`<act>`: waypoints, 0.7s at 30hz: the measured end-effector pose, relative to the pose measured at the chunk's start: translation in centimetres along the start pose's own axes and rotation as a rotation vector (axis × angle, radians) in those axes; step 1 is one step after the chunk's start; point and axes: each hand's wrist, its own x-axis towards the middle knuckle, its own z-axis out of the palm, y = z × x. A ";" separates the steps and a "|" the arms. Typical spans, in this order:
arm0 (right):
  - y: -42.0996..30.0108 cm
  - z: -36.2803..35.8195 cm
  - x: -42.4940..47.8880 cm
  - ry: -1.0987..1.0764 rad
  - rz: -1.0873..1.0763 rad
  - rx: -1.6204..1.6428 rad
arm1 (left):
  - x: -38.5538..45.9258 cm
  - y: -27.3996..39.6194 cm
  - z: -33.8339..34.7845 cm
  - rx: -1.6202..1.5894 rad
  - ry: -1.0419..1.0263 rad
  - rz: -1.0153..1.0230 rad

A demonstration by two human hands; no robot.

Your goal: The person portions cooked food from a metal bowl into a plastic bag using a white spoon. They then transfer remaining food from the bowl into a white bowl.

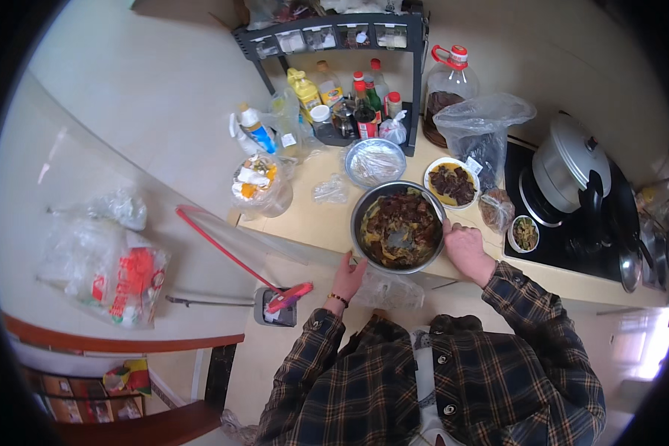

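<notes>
A stainless steel bowl (357, 238) stands at the counter's front edge. In it lies a mix of dark brown chunks and yellowish strands (404, 223). My right hand (468, 248) grips the bowl's right rim, thumb uppermost and fingers curled. At the lower left of the bowl is my left hand (348, 280), a beaded bracelet on its wrist. Its fingers are apart near the rim, and I cannot tell whether they touch it. Behind the bowl sit a white plate of dark chunks on a yellow layer (451, 184) and a basin under clear plastic film (375, 162).
A pressure cooker (568, 161) stands on the black cooktop (557, 245), beside a small bowl of food (523, 234). Bottles crowd a dark rack (334, 25). A plastic bag (393, 290) hangs below the counter edge. A red-handled broom (228, 253) rests in a dustpan (259, 312) leftward.
</notes>
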 end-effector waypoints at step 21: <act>-1.8 3.8 10.7 -0.282 -0.185 0.157 | 5.2 -3.0 0.2 -0.436 -0.289 0.052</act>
